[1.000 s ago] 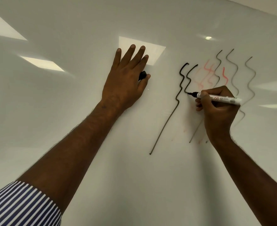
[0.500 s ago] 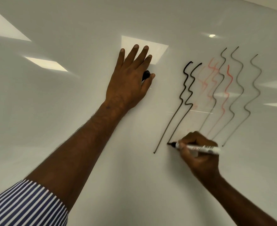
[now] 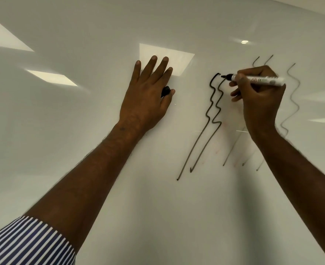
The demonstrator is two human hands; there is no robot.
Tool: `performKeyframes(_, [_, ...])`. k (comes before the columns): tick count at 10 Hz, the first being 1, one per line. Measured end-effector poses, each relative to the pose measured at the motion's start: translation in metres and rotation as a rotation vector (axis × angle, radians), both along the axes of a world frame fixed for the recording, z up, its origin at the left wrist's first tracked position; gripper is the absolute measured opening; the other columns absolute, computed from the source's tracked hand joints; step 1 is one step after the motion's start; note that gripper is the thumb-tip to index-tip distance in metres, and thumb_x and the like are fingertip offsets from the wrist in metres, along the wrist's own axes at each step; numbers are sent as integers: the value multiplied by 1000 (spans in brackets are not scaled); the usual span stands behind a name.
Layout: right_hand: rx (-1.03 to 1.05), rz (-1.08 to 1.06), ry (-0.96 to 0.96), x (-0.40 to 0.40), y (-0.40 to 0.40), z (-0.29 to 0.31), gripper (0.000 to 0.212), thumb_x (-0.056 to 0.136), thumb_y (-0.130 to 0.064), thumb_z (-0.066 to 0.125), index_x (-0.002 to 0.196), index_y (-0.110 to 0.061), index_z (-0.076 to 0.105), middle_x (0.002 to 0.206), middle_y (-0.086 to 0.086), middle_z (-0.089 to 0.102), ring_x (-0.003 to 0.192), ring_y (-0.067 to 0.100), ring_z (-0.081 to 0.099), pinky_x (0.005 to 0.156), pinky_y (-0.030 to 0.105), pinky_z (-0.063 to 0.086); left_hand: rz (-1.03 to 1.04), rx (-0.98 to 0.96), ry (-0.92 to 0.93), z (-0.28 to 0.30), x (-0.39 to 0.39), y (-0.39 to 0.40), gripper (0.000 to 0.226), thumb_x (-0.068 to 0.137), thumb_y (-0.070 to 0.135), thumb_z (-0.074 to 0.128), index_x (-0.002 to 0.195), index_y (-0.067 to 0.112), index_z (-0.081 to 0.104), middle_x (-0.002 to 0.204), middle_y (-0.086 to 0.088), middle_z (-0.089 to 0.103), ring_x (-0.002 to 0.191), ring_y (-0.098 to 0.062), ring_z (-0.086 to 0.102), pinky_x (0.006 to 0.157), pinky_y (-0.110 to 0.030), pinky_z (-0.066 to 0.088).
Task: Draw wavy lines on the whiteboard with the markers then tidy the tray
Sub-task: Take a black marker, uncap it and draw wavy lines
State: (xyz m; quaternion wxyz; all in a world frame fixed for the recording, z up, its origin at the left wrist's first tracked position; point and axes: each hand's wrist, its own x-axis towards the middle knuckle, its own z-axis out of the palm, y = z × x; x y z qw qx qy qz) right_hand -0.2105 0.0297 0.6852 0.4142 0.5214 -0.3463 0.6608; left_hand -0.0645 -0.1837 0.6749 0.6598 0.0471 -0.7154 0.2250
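The whiteboard (image 3: 81,131) fills the view. My right hand (image 3: 259,100) grips a white-barrelled black marker (image 3: 257,80), its tip at the top of the second black wavy line (image 3: 218,109). My left hand (image 3: 148,96) lies flat on the board with fingers spread, and the black marker cap (image 3: 165,91) is pinched between thumb and index finger. Another black wavy line (image 3: 209,111) runs to the left of the second. Thinner grey wavy lines (image 3: 293,98) show to the right, partly hidden by my right hand. The tray is out of view.
Bright ceiling light reflections (image 3: 50,77) glare on the glossy board. Faint red smudges (image 3: 217,150) sit between the lines' lower ends. My striped sleeve (image 3: 27,243) is at the bottom left.
My right hand drew the second black line down to its lower end, then moved back up to the top of that line. The left hand stayed pressed on the board.
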Motion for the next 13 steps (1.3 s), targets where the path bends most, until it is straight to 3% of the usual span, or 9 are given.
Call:
performKeyframes(2, [-28, -1, -72, -11, -5, 12, 24, 93, -18, 72, 101, 4, 67, 85, 6, 74, 73, 30, 72, 57, 39, 56, -3, -5, 6, 0, 0, -1, 56, 103, 40, 35, 151, 12, 41, 163, -6, 29, 154, -25, 18, 125, -52, 9])
performKeyframes(4, [-12, -29, -98, -8, -5, -22, 13, 91, -12, 70, 92, 0, 66, 78, 11, 71, 66, 31, 69, 54, 34, 54, -11, -2, 5, -2, -1, -1, 56, 103, 40, 35, 151, 12, 42, 163, -6, 29, 153, -26, 19, 125, -51, 9])
performKeyframes(5, [0, -6, -72, -7, -10, -50, 8, 90, -7, 69, 88, 0, 65, 77, 13, 69, 65, 38, 66, 55, 41, 52, -10, -1, 4, -3, 1, -1, 56, 103, 39, 36, 151, 12, 42, 163, -6, 29, 153, -26, 19, 125, -52, 9])
performKeyframes(6, [62, -25, -44, -2, -15, -79, 9, 89, -10, 69, 83, -16, 66, 78, 13, 69, 68, 42, 64, 57, 49, 53, -6, 4, -8, -5, 2, 1, 57, 103, 40, 35, 151, 12, 41, 163, -6, 29, 154, -26, 18, 125, -51, 9])
performKeyframes(8, [125, 9, -45, 3, -14, -131, 17, 89, -9, 68, 82, -24, 66, 79, 16, 69, 70, 39, 65, 60, 53, 53, -20, 8, -8, -12, 3, 1, 57, 103, 41, 33, 150, 11, 43, 163, -6, 29, 153, -26, 20, 126, -50, 8])
performKeyframes(9, [100, 44, -147, 4, -11, -148, 16, 88, -11, 68, 81, -25, 68, 79, 13, 70, 70, 41, 65, 58, 57, 51, -48, 2, -4, -19, 4, 0, 55, 103, 39, 36, 148, 10, 46, 162, -7, 32, 153, -27, 22, 125, -50, 9])
performKeyframes(10, [118, 77, -176, 6, -11, -169, 7, 87, -12, 69, 81, -15, 67, 78, 11, 70, 68, 38, 66, 58, 57, 52, -40, -1, -2, -32, 5, -2, 53, 104, 38, 39, 148, 10, 46, 162, -8, 32, 152, -28, 22, 125, -52, 11])
performKeyframes(12, [358, 85, -184, 22, -13, -210, 8, 86, -20, 71, 82, -13, 71, 79, 2, 71, 72, 25, 68, 61, 47, 56, -76, -1, -4, -70, 7, -1, 51, 105, 36, 43, 149, 9, 45, 161, -9, 33, 152, -29, 23, 124, -54, 14])
performKeyframes(13, [354, 137, -237, 27, -12, -219, 4, 88, -11, 71, 86, -14, 71, 80, 3, 71, 69, 22, 65, 60, 41, 52, -97, 16, -20, -95, 10, 1, 50, 105, 34, 46, 147, 9, 47, 161, -10, 33, 152, -30, 23, 123, -55, 15])
